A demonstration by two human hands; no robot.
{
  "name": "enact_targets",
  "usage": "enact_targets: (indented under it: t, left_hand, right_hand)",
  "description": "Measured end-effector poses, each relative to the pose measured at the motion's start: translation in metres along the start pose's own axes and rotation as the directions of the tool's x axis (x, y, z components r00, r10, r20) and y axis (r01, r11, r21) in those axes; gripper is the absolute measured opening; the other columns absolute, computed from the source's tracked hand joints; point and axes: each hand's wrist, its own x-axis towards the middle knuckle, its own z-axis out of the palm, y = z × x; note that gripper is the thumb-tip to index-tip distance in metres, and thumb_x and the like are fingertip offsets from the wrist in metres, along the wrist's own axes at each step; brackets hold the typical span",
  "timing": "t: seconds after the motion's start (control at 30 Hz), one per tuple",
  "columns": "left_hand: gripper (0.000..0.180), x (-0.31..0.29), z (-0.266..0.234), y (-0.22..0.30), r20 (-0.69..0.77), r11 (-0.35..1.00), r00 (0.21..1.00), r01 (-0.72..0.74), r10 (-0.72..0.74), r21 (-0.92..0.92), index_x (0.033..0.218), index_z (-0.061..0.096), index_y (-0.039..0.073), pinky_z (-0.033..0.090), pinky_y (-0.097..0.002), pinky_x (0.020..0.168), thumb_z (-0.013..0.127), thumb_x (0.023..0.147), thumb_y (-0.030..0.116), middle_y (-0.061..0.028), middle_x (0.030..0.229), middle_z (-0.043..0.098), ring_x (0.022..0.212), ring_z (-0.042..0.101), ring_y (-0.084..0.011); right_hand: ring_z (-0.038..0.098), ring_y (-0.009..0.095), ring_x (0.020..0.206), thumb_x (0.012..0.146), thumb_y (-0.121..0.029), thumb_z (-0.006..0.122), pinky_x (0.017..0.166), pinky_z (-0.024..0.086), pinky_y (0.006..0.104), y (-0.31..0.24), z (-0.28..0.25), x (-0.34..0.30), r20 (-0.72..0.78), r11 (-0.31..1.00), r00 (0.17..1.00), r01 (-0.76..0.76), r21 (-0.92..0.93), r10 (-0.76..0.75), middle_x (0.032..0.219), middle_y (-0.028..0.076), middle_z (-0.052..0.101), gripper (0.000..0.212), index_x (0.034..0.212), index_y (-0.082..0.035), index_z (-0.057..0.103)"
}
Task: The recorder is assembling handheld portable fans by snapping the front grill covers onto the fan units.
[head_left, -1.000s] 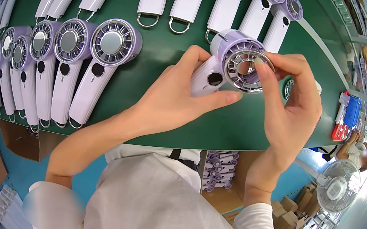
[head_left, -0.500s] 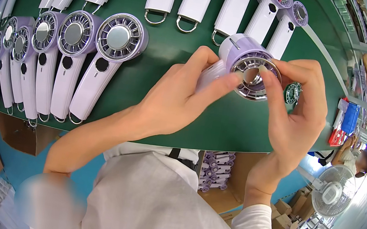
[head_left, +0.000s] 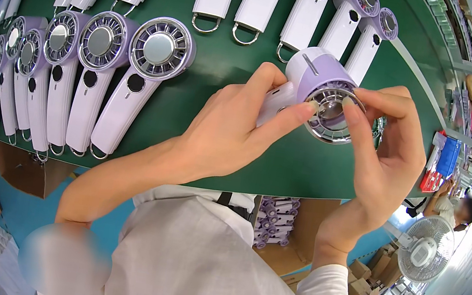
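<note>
A white and lilac handheld fan (head_left: 320, 73) is tilted above the green table, its round head facing me. My left hand (head_left: 224, 124) is closed around its handle, the thumb reaching to the front of the head. A shiny chrome grille (head_left: 331, 112) with a round centre sits at the fan's open front. My right hand (head_left: 388, 150) pinches that grille by its right edge between thumb and fingers. Whether the grille is fully seated cannot be told. Behind my right fingers, another ring-shaped part (head_left: 378, 130) on the table is mostly hidden.
Several finished-looking handheld fans (head_left: 159, 49) lie in a row on the left of the green table (head_left: 217, 70). More fans (head_left: 298, 18) lie along its far side. Below the near edge is a cardboard box (head_left: 303, 232) of fans. A standing fan (head_left: 425, 248) and two people are at right.
The handheld fan and both hands have shifted slightly right and nearer to me. The grille has tilted, and my right hand now covers more of the ring-shaped part.
</note>
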Motion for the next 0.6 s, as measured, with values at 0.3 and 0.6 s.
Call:
enact_targets:
  t: [0.3,0.6]
  left_hand:
    - [0.044,-0.001,0.000,0.000,-0.012,0.999,1.000,-0.016,0.017,0.036,0.098,0.046,-0.001,0.037,-0.0356,0.046,0.059,0.097,0.041,-0.0109,0.057,0.053,0.048,0.051,-0.0202]
    - [0.044,-0.002,-0.001,0.001,0.065,0.994,0.997,0.037,-0.031,-0.100,0.097,0.046,-0.001,0.038,-0.0345,0.049,0.055,0.099,0.041,-0.0106,0.059,0.052,0.052,0.050,-0.0171]
  right_hand:
    - [0.050,0.012,0.067,0.075,0.008,0.071,0.061,0.039,0.0237,-0.004,0.002,-0.002,-0.016,0.999,1.000,0.019,-0.026,-0.019,0.077,0.004,0.056,0.018,0.090,0.000,0.065]
    - [0.049,0.012,0.067,0.074,0.008,0.072,0.061,0.039,0.0240,0.006,0.001,0.001,0.014,0.998,0.998,0.053,0.032,-0.053,0.077,0.003,0.055,0.019,0.090,0.000,0.066]
